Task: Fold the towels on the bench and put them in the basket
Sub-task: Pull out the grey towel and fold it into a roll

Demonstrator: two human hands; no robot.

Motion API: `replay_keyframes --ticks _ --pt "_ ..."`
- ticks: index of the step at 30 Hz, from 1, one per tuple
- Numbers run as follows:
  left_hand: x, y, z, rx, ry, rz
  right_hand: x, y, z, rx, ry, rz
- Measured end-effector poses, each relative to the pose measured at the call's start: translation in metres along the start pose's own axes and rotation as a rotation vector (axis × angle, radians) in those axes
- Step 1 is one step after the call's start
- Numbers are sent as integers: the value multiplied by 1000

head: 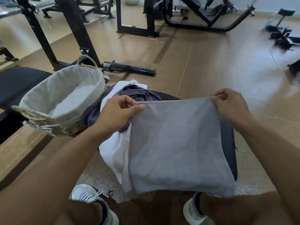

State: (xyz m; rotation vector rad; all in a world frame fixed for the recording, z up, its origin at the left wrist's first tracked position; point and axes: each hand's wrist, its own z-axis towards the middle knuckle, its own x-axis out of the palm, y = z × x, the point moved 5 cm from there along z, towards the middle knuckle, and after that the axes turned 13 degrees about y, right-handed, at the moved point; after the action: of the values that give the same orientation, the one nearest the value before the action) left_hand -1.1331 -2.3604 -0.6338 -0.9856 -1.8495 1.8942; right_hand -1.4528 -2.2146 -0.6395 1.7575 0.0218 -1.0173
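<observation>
At nine o'clock from the held cloth, the lined wicker basket [63,101] sits on the black bench [17,85], its cloth liner showing and nothing folded visible inside it. Just beside the basket, toward the middle, a pile of unfolded towels lies on the bench: a white towel [113,153] spilling over the near edge and a dark purple towel [138,93] bunched at twelve o'clock behind the hands. The left hand [116,114] pinches the top left corner of the grey towel [178,146] between thumb and curled fingers, and the right hand [230,106] pinches the top right corner the same way, so the top hem runs taut from nine to three o'clock between them. The grey towel hangs down flat toward six o'clock, its lower edge near the knees and sneakers [90,198]. The fold looks barely begun; the towel hangs as one spread sheet. Since the basket lies to the left, the left hand is the nearer one for placing, and a side-to-side fold would bring the right corner over toward it.
</observation>
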Motion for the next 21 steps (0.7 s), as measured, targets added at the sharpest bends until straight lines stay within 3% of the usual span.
replay_keyframes --ticks 6,12,21 --pt "20 -2 -6 32 46 43 44 31 -22 -234 261 -213" --pt "42 -6 -14 94 137 78 86 70 -60 -532 508 -237" --pt "48 -5 -21 60 256 185 81 79 -58 -668 464 -238"
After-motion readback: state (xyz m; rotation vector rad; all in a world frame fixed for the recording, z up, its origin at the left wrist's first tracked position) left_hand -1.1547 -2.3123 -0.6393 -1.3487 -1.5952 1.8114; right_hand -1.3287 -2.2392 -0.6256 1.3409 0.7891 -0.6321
